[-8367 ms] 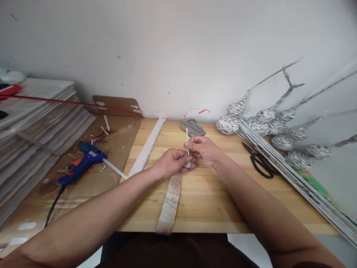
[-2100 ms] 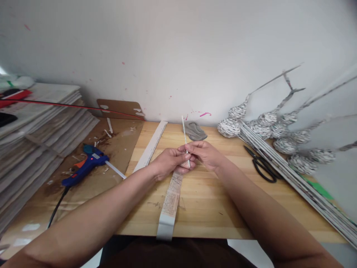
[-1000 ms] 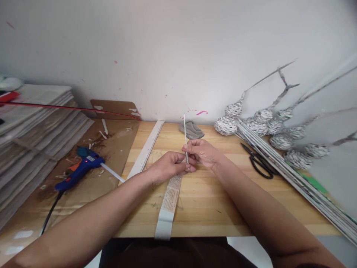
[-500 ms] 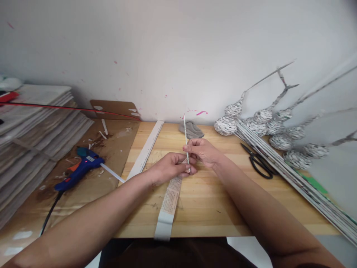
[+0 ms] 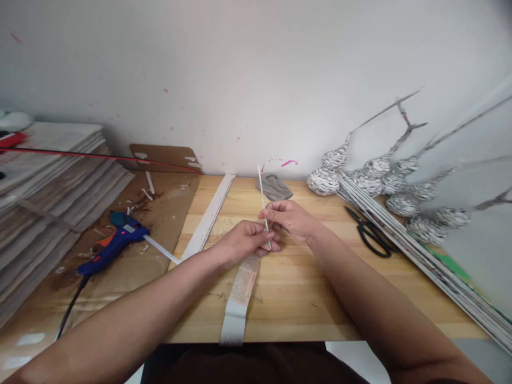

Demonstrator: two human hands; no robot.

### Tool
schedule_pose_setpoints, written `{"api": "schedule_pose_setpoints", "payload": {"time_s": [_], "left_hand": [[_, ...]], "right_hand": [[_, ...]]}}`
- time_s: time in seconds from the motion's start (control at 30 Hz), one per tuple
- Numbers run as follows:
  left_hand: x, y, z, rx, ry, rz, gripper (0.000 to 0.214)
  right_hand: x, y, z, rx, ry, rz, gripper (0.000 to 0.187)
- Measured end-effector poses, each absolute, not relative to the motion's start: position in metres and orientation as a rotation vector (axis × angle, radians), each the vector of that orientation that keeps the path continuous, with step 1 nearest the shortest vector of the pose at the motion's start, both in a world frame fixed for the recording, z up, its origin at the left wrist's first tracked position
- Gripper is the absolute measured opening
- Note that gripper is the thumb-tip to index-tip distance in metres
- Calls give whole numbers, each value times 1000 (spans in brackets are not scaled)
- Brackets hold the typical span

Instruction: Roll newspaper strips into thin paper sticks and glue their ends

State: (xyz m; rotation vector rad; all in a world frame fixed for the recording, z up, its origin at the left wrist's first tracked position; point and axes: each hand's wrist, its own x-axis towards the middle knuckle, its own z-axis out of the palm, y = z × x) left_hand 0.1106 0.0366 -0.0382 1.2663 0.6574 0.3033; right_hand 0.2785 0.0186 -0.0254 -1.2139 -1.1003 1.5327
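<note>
Over the middle of the wooden table, a thin rolled paper stick (image 5: 261,188) points up and away from me. My left hand (image 5: 244,241) pinches its lower end between thumb and fingers. Just above, my right hand (image 5: 288,217) grips the same stick with thumb and forefinger. From under my left hand a printed newspaper strip (image 5: 243,285) runs down toward me, its end lying over the table's front edge. Where the strip meets the stick is hidden by my fingers.
To the left lie a blue glue gun (image 5: 116,242), flat white paper strips (image 5: 208,218) and a newspaper stack (image 5: 52,176). A grey cloth (image 5: 276,186) sits at the back. Black scissors (image 5: 372,237), a bundle of paper sticks (image 5: 400,234) and several woven gourd shapes (image 5: 324,180) are on the right.
The stick's upper tip has shifted slightly left, and my right hand has moved a little left with it. Both hands keep their hold.
</note>
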Motion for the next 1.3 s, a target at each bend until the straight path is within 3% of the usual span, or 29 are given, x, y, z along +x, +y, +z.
{"api": "schedule_pose_setpoints", "payload": {"time_s": [0.5, 0.67, 0.77, 0.93, 1.0, 1.17, 1.3], "left_hand": [[110, 41, -38, 1236, 626, 333, 37], [110, 39, -37, 1223, 647, 331, 34], [109, 39, -37, 1207, 634, 332, 34], [108, 42, -36, 1163, 592, 342, 36], [107, 43, -35, 1154, 599, 344, 36], [108, 43, -33, 1121, 607, 371, 38], [107, 45, -33, 1106, 601, 390, 38]], "right_hand": [[280, 19, -31, -1100, -1133, 1631, 29], [276, 21, -32, -1173, -1039, 1473, 34], [283, 26, -34, -1278, -1170, 1228, 35], [316, 49, -49, -1752, -1442, 229, 58], [325, 61, -55, -1951, -1508, -4, 70], [327, 89, -60, -2139, -1689, -91, 35], [329, 97, -60, -2170, -1529, -55, 43]]}}
